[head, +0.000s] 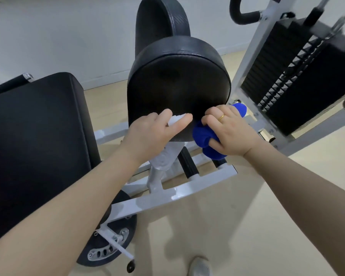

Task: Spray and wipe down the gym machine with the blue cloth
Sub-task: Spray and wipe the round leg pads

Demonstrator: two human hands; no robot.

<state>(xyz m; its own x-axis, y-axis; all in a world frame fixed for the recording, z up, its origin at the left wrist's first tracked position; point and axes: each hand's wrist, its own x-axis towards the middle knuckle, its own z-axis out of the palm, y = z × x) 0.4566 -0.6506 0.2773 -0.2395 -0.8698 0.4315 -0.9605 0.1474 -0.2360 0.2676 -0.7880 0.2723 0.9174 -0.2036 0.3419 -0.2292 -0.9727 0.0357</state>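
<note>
Blue cloth [205, 136] is bunched in the right hand [230, 130], fingers curled tightly round it, at the near edge of the black seat pad [177, 80]. The left hand [153, 132] grips a clear spray bottle [165, 156], forefinger stretched along its white nozzle beside the pad.

Two bare forearms, without sleeves, watch or wristband, reach in from the lower corners toward the black seat pad [178, 84]. The right hand [230, 132], just right of the pad's near edge, wears a thin gold ring [221, 117] on one finger; the left hand [155, 130], at the same edge, wears no jewellery. Well below the pad, a pale grey shoe [200, 266] shows on the floor.
</note>
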